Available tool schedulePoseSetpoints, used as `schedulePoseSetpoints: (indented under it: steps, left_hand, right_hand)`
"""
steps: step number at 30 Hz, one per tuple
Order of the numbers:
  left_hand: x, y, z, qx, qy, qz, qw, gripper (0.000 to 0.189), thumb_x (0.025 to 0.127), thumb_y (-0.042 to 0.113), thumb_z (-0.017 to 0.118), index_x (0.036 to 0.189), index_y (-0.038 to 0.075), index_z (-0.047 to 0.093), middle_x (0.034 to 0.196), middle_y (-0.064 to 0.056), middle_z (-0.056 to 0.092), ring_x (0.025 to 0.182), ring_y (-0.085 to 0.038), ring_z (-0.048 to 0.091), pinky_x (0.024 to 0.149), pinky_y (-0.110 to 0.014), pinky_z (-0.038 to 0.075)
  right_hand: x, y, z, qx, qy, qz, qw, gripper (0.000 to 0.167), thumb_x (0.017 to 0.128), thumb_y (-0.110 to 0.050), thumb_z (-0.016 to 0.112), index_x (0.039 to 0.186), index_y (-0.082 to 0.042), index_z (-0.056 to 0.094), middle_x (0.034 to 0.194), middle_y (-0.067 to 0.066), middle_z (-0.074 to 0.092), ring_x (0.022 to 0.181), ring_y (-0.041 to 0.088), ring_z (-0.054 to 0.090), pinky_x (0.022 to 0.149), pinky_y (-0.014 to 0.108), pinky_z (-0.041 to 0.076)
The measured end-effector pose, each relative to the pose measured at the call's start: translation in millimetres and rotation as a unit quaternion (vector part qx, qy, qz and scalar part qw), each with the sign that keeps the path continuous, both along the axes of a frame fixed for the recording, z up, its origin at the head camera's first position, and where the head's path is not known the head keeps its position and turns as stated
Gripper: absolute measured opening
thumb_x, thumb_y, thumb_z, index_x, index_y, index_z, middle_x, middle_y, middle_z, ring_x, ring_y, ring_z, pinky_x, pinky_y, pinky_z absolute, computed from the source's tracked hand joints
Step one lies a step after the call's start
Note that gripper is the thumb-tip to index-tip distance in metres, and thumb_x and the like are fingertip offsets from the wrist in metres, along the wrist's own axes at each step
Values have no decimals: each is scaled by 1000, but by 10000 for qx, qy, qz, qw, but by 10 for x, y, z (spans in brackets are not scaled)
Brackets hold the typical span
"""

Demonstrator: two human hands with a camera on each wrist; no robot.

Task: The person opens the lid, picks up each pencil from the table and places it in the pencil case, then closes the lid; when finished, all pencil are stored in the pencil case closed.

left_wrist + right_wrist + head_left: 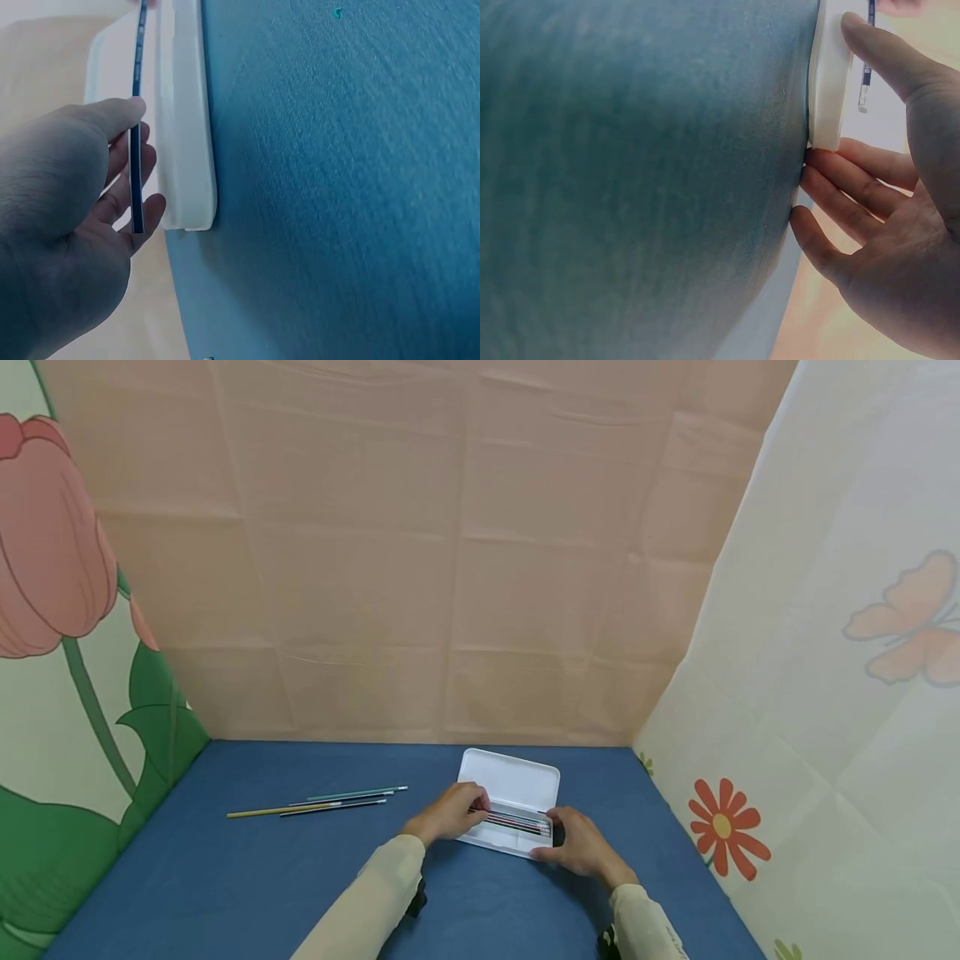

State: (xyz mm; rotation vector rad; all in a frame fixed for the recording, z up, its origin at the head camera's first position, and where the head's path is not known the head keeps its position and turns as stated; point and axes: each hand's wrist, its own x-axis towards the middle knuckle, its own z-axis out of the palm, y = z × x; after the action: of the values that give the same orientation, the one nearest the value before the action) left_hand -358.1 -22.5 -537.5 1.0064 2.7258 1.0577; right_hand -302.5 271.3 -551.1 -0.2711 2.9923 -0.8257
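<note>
A white pencil case [510,779] lies on the table with its lid raised at the back. Several pencils [519,823] are in its tray, eraser ends to the right. At the left end, my left hand [454,812] pinches a dark pencil [136,169] between thumb and fingers, above the tray. How much of that pencil rests in the tray is hard to tell. My right hand [582,846] holds the right end of the case, its thumb on the front edge. In the right wrist view its fingers [866,187] lie around the case's end, low by the cloth.
Left of the case, several loose pencils lie on the blue cloth [247,877], among them a yellow pencil [273,812] and a green pencil [352,794]. A beige sheet [450,568] stands behind the table; a flowered sheet [810,760] hangs at the right.
</note>
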Motion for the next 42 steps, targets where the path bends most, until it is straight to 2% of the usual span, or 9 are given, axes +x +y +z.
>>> schedulePoseSetpoints:
  steps: [14,24,42]
  left_hand:
    - [-9,67,-90,-190,-198,58,9996,7,108,8,74,111,5,80,97,2,71,88,-9,58,84,-27,53]
    - [3,95,-91,-125,-238,104,9996,8,108,9,75,111,6,81,100,0,73,89,-11,59,86,-31,55]
    - [16,80,-102,-35,-304,87,9995,11,109,11,75,112,6,85,98,0,72,87,-10,58,81,-29,52]
  right_hand:
    - [-1,-3,-31,-55,-59,-44,10000,84,83,-43,102,147,1,68,138,14,75,123,27,69,113,61,56]
    - [12,-1,5,-67,-33,-74,9999,85,83,-44,102,148,0,67,142,15,74,130,32,69,117,62,54]
    - [31,0,28,-60,-37,-102,9999,86,84,-44,101,148,0,66,143,15,73,129,32,69,117,63,54]
